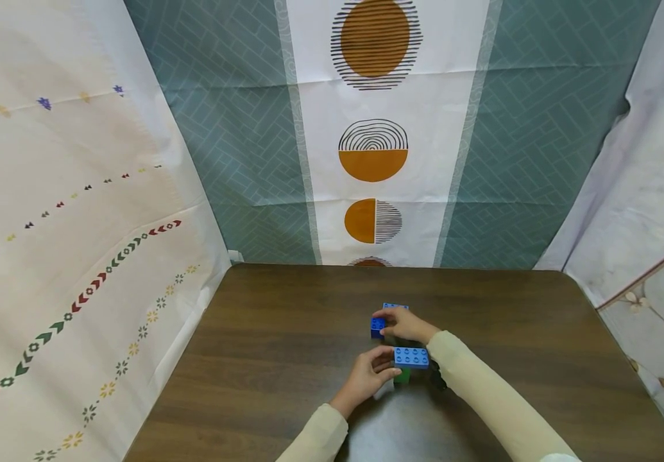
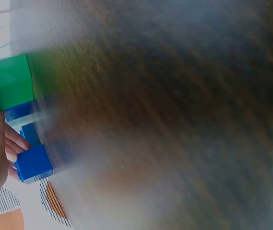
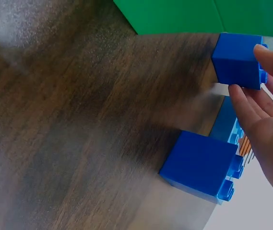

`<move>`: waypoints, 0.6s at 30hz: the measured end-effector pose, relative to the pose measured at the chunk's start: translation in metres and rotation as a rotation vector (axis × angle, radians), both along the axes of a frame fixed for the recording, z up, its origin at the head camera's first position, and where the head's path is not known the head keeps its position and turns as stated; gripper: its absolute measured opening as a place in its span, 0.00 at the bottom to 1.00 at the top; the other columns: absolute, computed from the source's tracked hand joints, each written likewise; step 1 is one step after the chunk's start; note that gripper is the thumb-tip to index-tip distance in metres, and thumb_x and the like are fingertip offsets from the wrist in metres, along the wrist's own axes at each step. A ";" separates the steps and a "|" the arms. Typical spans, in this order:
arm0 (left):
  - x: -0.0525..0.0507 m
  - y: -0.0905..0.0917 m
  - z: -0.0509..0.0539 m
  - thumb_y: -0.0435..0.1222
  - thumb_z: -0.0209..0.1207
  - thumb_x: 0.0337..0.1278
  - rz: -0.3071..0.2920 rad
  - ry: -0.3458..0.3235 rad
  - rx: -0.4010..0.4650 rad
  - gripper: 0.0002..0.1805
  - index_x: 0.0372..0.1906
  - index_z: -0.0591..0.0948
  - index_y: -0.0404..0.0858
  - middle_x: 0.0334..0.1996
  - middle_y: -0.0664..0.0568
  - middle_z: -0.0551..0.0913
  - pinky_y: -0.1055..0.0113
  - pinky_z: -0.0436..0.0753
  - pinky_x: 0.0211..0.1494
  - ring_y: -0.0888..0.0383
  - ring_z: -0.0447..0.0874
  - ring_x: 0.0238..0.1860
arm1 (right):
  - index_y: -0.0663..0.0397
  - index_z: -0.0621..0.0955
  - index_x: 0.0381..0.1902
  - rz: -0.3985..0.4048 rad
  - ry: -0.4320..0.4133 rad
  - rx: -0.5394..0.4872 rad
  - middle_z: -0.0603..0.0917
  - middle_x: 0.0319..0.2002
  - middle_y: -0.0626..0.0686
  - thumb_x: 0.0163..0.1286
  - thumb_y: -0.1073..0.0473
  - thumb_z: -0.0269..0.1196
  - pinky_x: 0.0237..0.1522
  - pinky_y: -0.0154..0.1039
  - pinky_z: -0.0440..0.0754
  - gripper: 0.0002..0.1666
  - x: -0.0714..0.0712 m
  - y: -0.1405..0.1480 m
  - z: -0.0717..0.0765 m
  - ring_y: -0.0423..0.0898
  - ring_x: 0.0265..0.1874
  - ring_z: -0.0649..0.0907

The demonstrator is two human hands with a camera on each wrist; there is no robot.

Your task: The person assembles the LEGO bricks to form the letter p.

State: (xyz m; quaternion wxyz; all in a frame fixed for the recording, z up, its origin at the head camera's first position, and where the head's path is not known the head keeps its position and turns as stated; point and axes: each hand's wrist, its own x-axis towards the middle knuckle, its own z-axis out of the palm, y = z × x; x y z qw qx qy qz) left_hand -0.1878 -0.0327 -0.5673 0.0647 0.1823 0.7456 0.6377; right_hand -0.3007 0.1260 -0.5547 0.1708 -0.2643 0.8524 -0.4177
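Note:
A light-blue toy brick (image 1: 411, 357) with studs on top sits above green toy bricks (image 1: 402, 376). At their left side my left hand (image 1: 366, 375) grips this stack, thumb toward the front. Farther back, my right hand (image 1: 408, 324) pinches a dark-blue toy brick (image 3: 237, 60) between thumb and fingers. Behind it lies a lighter blue brick (image 3: 224, 120), partly covered by the hand. A second dark-blue brick (image 3: 198, 160) stands to the right, hidden in the head view. The left wrist view shows the green bricks (image 2: 11, 81) from the side with a seam between them.
All the bricks stand on a brown wooden table (image 1: 285, 321). Something dark (image 1: 437, 377) lies beneath the right sleeve, too covered to identify. A patterned cloth (image 1: 372, 192) hangs behind the far edge, with pale cloths on both sides.

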 end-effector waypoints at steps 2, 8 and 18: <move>-0.003 0.000 -0.007 0.24 0.65 0.53 0.004 -0.019 -0.007 0.17 0.50 0.79 0.31 0.47 0.40 0.83 0.66 0.81 0.53 0.49 0.82 0.51 | 0.66 0.76 0.58 -0.006 0.007 0.004 0.78 0.55 0.66 0.65 0.71 0.63 0.54 0.54 0.79 0.22 -0.001 0.000 -0.001 0.60 0.53 0.79; -0.005 0.000 -0.011 0.25 0.64 0.54 0.003 -0.034 -0.018 0.17 0.51 0.80 0.33 0.47 0.42 0.83 0.67 0.81 0.53 0.52 0.82 0.51 | 0.65 0.77 0.57 -0.022 0.009 0.000 0.79 0.54 0.65 0.64 0.72 0.63 0.53 0.53 0.80 0.22 0.000 0.000 -0.002 0.60 0.53 0.80; -0.005 -0.001 -0.012 0.25 0.65 0.54 -0.006 -0.023 -0.009 0.18 0.51 0.79 0.31 0.47 0.41 0.83 0.66 0.82 0.53 0.52 0.82 0.51 | 0.67 0.77 0.55 -0.022 0.041 -0.046 0.80 0.53 0.66 0.65 0.71 0.63 0.53 0.53 0.80 0.20 -0.002 0.004 -0.002 0.60 0.52 0.81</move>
